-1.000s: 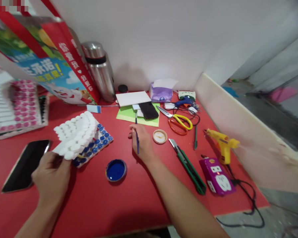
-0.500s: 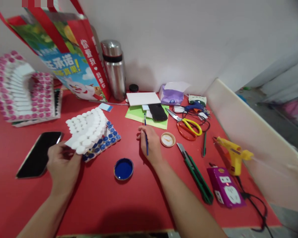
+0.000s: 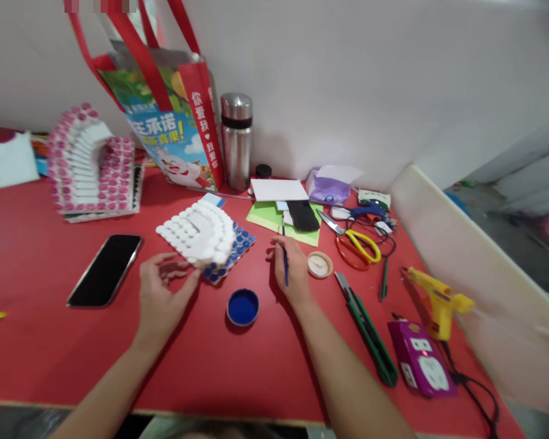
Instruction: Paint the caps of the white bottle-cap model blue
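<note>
My left hand (image 3: 165,299) is at the near-left edge of a craft piece with white round tufts (image 3: 199,235). Its fingers are apart, and the thumb is close to the piece's near corner; whether it touches, I cannot tell. Rows of blue-painted rounds (image 3: 238,247) show along the right side of that piece. Between the fingers of my right hand (image 3: 290,268) is a slim paintbrush (image 3: 285,262) with a blue handle, its tip pointing away toward the green paper. A small round lid of blue paint (image 3: 242,307) sits on the red table between my hands.
A phone (image 3: 106,270) lies left, a pink-and-white craft piece (image 3: 114,174) behind it. A bag (image 3: 174,134) and steel flask (image 3: 236,143) stand at the back. Rightward are scissors (image 3: 357,247), a green utility knife (image 3: 368,332), a yellow glue gun (image 3: 439,299) and a purple power socket (image 3: 421,360).
My left hand has loosened from the white craft piece, which now sits lower over the blue rounds. My right hand keeps the paintbrush. The whole view has shifted toward the left.
</note>
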